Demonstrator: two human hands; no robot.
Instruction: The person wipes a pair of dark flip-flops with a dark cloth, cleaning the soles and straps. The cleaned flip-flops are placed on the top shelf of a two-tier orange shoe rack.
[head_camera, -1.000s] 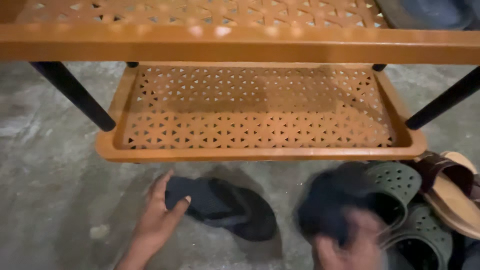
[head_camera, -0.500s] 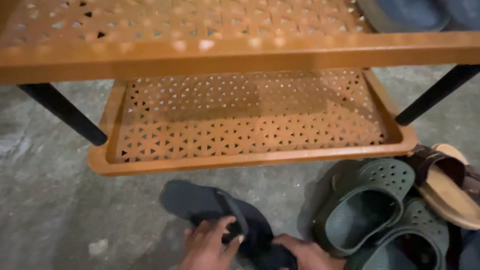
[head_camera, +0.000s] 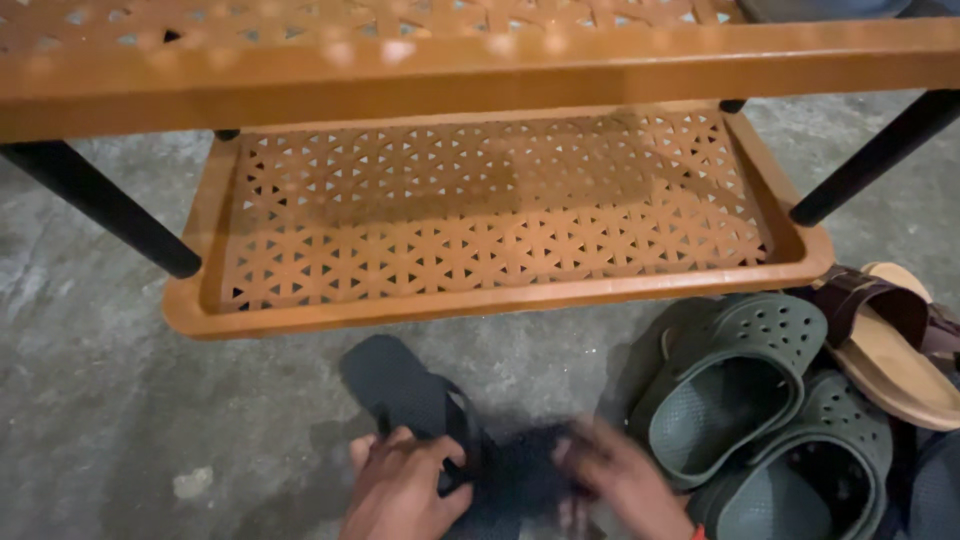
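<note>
Black flip-flop (head_camera: 415, 400) on concrete floor (head_camera: 120, 400), both hands (head_camera: 500, 480) apparently gripping it

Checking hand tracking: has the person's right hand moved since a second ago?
Yes. The right hand has swung left, away from the dark green perforated clogs, and now meets the left hand on the black rubber flip-flops.

Only the two hands show, low at the bottom edge of the frame, both bare: no gloves, no rings that can be made out. The left hand (head_camera: 405, 490) is fairly sharp, knuckles and fingers plain to see, with no sleeve over the wrist where it leaves the frame. The right hand (head_camera: 620, 480) is smeared with blur (fingers hard to separate). A small bit of orange-red shows by its wrist at the bottom edge; what it is cannot be told.
</note>
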